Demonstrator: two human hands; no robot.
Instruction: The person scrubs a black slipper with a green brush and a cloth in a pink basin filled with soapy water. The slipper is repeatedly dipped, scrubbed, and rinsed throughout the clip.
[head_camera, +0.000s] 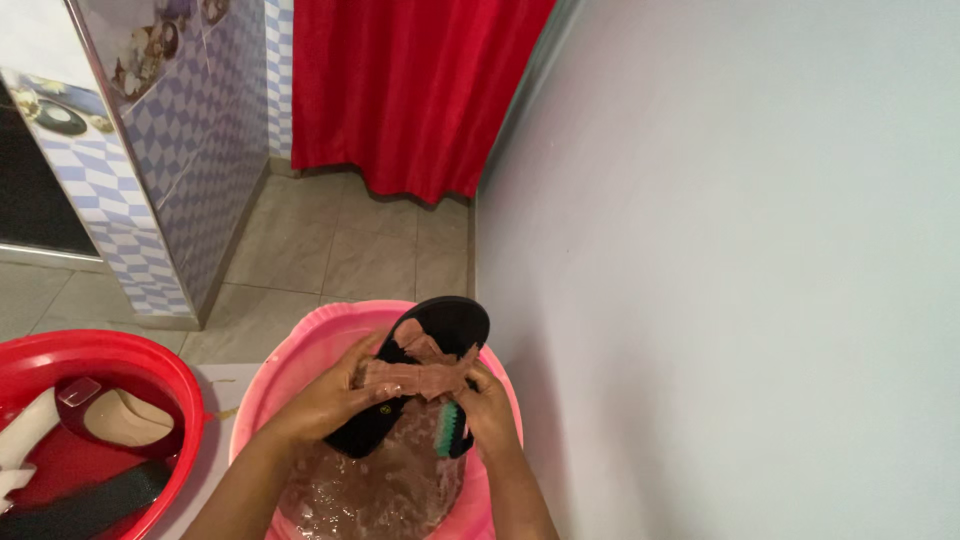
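Observation:
A black sandal (447, 325) with a pink bow strap (420, 375) is held tilted over a pink basin (320, 345) of foamy brownish water (375, 490). My left hand (330, 400) grips the sandal's side and strap from the left. My right hand (490, 415) holds a green scrub brush (450, 428) against the sandal just below the bow.
A red basin (110, 350) at the lower left holds other footwear in dark water. A grey wall (720, 270) rises close on the right. A red curtain (410, 90) hangs at the back, and a blue-and-white tiled pillar (150, 180) stands on the left of the tiled floor.

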